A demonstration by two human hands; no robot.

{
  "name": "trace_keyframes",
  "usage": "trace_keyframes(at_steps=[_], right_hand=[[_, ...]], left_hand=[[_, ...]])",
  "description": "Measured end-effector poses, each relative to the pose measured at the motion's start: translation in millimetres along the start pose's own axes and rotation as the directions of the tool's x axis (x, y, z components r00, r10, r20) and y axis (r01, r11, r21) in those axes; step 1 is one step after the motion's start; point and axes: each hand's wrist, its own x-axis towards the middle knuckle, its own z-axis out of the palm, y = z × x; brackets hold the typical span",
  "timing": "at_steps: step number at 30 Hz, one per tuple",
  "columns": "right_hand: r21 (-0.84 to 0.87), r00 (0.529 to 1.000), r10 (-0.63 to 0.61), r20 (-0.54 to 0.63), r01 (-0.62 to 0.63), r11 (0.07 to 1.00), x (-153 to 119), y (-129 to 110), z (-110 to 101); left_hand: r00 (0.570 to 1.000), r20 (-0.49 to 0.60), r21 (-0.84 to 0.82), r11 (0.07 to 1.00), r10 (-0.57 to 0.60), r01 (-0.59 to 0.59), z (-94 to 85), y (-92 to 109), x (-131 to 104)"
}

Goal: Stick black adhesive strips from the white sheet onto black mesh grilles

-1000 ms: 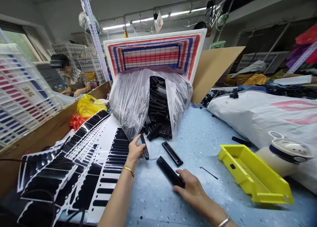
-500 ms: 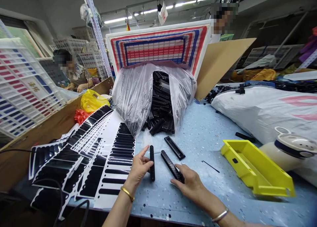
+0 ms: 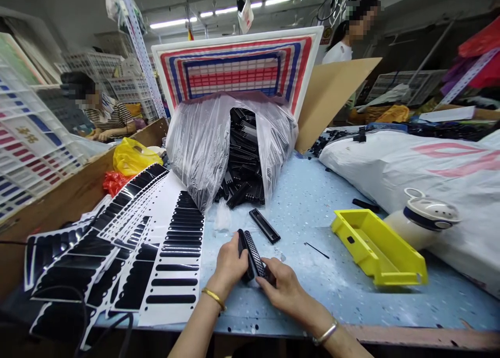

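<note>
Two long black plastic strips meet side by side over the near part of the blue table. My left hand (image 3: 230, 264) is closed on the left black strip (image 3: 241, 243), its thumb across it. My right hand (image 3: 283, 285) grips the perforated black strip (image 3: 253, 254) near its lower end. Just beyond them, another black strip (image 3: 264, 226) lies flat with its channelled side up. Farther back, a clear plastic bag (image 3: 199, 144) lies on its side, and many black strips (image 3: 244, 160) show through its opening.
Sheets of black stickers (image 3: 177, 264) cover the left side. A yellow bin (image 3: 378, 254) and a cream bottle (image 3: 414, 222) stand right, before a white sack (image 3: 410, 165). A thin black stick (image 3: 316, 249) lies on the table (image 3: 300, 207). Co-workers are at back left and right.
My hands have come together, bringing the two separate black strips side by side. The left strip has tilted. The camera view has shifted, and the co-worker at back right shows more.
</note>
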Motion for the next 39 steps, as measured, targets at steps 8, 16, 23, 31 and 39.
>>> trace_keyframes(at_steps=[8, 16, 23, 31, 39], right_hand=[[-0.008, 0.998, -0.058, -0.022, 0.058, 0.998, -3.6, -15.4, 13.8], [0.309, 0.975, 0.198, 0.104, -0.221, 0.925, 4.8, -9.3, -5.4], [0.657, 0.942, 0.237, 0.238, -0.336, 0.675, 9.7, -32.1, -10.9], [0.204, 0.963, 0.209, 0.169, -0.241, 0.949, 21.2, -41.4, -20.8], [-0.35, 0.948, 0.015, 0.319, 0.103, 0.931, 31.1, -38.7, -31.9]], left_hand=[[0.997, 0.082, 0.118, 0.993, 0.003, -0.012, -6.1, 17.8, -6.9], [0.987, 0.102, -0.19, 0.972, -0.121, 0.138, -8.5, 22.3, 0.1], [0.953, 0.283, -0.862, 0.405, -0.111, 0.304, -9.8, 20.6, -34.1], [0.982, 0.186, -0.878, 0.446, -0.012, 0.172, -17.8, 4.7, -46.9], [0.996, -0.076, -0.208, 0.978, -0.04, 0.023, -53.0, -32.1, -46.6]])
